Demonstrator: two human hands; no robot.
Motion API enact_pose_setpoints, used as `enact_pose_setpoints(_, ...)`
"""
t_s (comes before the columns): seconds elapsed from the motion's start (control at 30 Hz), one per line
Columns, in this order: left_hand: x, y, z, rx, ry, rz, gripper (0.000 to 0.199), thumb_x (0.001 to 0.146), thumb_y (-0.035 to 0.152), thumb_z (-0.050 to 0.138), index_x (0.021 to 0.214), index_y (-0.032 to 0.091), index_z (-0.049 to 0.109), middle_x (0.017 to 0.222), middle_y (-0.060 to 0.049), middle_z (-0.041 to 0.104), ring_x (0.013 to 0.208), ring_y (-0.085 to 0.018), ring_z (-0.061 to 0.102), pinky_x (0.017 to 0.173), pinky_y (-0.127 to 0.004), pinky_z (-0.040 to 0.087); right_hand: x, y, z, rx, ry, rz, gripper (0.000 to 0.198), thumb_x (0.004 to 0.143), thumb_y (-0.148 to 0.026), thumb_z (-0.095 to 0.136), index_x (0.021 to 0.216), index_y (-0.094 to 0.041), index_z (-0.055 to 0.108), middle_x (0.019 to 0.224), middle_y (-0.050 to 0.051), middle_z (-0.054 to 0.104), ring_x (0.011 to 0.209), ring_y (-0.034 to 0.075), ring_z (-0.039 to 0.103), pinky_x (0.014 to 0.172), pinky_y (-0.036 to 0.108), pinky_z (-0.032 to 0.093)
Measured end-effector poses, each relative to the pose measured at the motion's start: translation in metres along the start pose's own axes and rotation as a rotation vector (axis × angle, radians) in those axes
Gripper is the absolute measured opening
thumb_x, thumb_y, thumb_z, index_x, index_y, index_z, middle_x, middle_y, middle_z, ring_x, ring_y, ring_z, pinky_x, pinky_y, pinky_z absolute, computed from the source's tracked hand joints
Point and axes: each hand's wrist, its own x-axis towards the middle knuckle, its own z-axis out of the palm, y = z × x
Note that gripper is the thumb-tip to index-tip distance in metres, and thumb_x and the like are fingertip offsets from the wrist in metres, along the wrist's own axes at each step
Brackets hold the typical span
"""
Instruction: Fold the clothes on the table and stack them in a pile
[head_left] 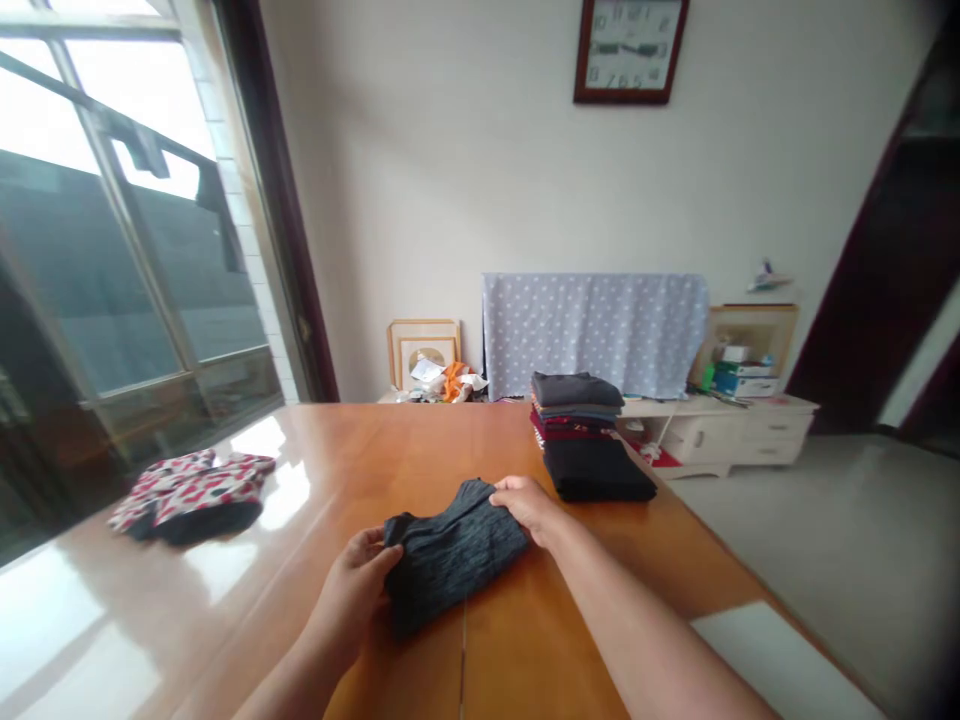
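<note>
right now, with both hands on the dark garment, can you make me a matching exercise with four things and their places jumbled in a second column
Things
1. dark grey garment
2. patterned garment
3. stack of folded clothes
4. clock

Places
a. on the left side of the table
b. high on the wall
c. held between the left hand and the right hand
d. on the table's right side, beyond the right hand

Right pairs: 1-c, 2-a, 3-d, 4-b
</note>
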Motion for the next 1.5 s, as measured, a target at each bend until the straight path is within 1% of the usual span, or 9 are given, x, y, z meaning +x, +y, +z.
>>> enact_pose_setpoints(0.2, -0.063, -0.012, -0.072, 0.003, 0.121, -0.054, 0.039, 0.073, 0.041, 0.070, 0.104, 0.025, 0.053, 0.082, -0.002, 0.071, 0.064, -0.018, 0.068, 0.055, -0.028, 0.052, 0.008, -0.010, 0.107, -0.186, -0.070, -0.141, 0.015, 0.077, -0.020, 0.059, 0.086, -0.017, 0.069, 0.082, 0.003, 0.071, 0.074, 0.017, 0.063, 0.065, 0.024, 0.045)
enact_pose_setpoints(0.33, -0.072, -0.016, -0.109, 0.256, 0.087, -0.062, 0.035, 0.074, 0.050, 0.068, 0.092, 0.023, 0.056, 0.063, -0.001, 0.065, 0.052, -0.020, 0.062, 0.048, -0.028, 0.043, -0.006, -0.023, 0.139, -0.462, 0.125, -0.313, 0.019, 0.080, -0.020, 0.062, 0.096, -0.020, 0.071, 0.106, 0.008, 0.071, 0.103, 0.022, 0.061, 0.086, 0.027, 0.042)
enact_pose_setpoints(0.43, -0.066, -0.011, -0.127, 0.558, 0.211, 0.083, 0.034, 0.081, 0.055, 0.061, 0.089, 0.022, 0.061, 0.064, -0.003, 0.065, 0.058, -0.022, 0.062, 0.052, -0.029, 0.039, -0.025, -0.032, 0.149, -0.732, 0.296, -0.499, 0.017, 0.088, -0.023, 0.054, 0.092, -0.021, 0.070, 0.103, 0.008, 0.071, 0.100, 0.021, 0.061, 0.084, 0.026, 0.040)
enact_pose_setpoints(0.53, -0.057, -0.005, -0.127, 0.791, 0.289, 0.208, 0.042, 0.086, 0.060, 0.054, 0.097, 0.021, 0.065, 0.088, -0.009, 0.070, 0.080, -0.025, 0.065, 0.066, -0.033, 0.042, -0.039, -0.031, 0.158, -0.783, 0.259, -0.484, 0.020, 0.092, -0.026, 0.050, 0.084, -0.022, 0.068, 0.087, 0.006, 0.071, 0.084, 0.018, 0.063, 0.073, 0.024, 0.040)
enact_pose_setpoints(0.67, -0.053, -0.002, -0.111, 1.003, 0.275, 0.213, 0.045, 0.086, 0.062, 0.054, 0.100, 0.022, 0.069, 0.108, -0.012, 0.067, 0.101, -0.031, 0.060, 0.082, -0.039, 0.041, -0.042, -0.021, 0.165, -0.855, 0.159, -0.255, 0.022, 0.090, -0.032, 0.054, 0.077, -0.021, 0.068, 0.078, 0.005, 0.072, 0.076, 0.018, 0.065, 0.065, 0.024, 0.039)
enact_pose_setpoints(0.93, -0.072, -0.004, -0.090, 1.060, 0.285, 0.466, 0.016, 0.092, 0.030, 0.054, 0.099, 0.028, 0.068, 0.106, -0.006, 0.065, 0.105, -0.027, 0.053, 0.090, -0.043, 0.034, -0.035, -0.043, 0.189, -1.019, 0.185, -0.081, 0.061, 0.088, -0.069, 0.044, 0.095, -0.015, 0.071, 0.101, 0.021, 0.074, 0.095, 0.032, 0.071, 0.075, 0.034, 0.048)
enact_pose_setpoints(1.13, -0.090, -0.002, -0.083, 1.034, 0.044, 0.754, 0.018, 0.097, 0.029, 0.050, 0.092, 0.028, 0.067, 0.093, -0.004, 0.067, 0.102, -0.024, 0.054, 0.093, -0.043, 0.033, -0.031, -0.041, 0.209, -1.017, 0.216, -0.002, 0.060, 0.079, -0.058, 0.063, 0.116, -0.011, 0.064, 0.107, 0.022, 0.072, 0.105, 0.034, 0.068, 0.084, 0.038, 0.049)
enact_pose_setpoints(1.3, -0.090, -0.005, -0.089, 0.896, 0.048, 0.770, 0.028, 0.096, 0.046, 0.054, 0.111, 0.026, 0.064, 0.101, -0.005, 0.068, 0.100, -0.024, 0.056, 0.089, -0.040, 0.038, -0.028, -0.028, 0.194, -0.790, 0.241, -0.079, 0.021, 0.083, -0.036, 0.056, 0.086, -0.018, 0.066, 0.093, 0.014, 0.074, 0.092, 0.027, 0.069, 0.076, 0.031, 0.049)
enact_pose_setpoints(1.5, -0.082, -0.010, -0.097, 0.781, 0.222, 0.670, 0.033, 0.103, 0.043, 0.037, 0.115, 0.025, 0.062, 0.110, -0.005, 0.069, 0.105, -0.024, 0.056, 0.091, -0.039, 0.038, -0.056, -0.013, 0.166, -0.209, 0.311, -0.098, 0.030, 0.083, -0.048, 0.052, 0.090, -0.021, 0.061, 0.074, 0.003, 0.068, 0.062, 0.018, 0.062, 0.049, 0.023, 0.044)
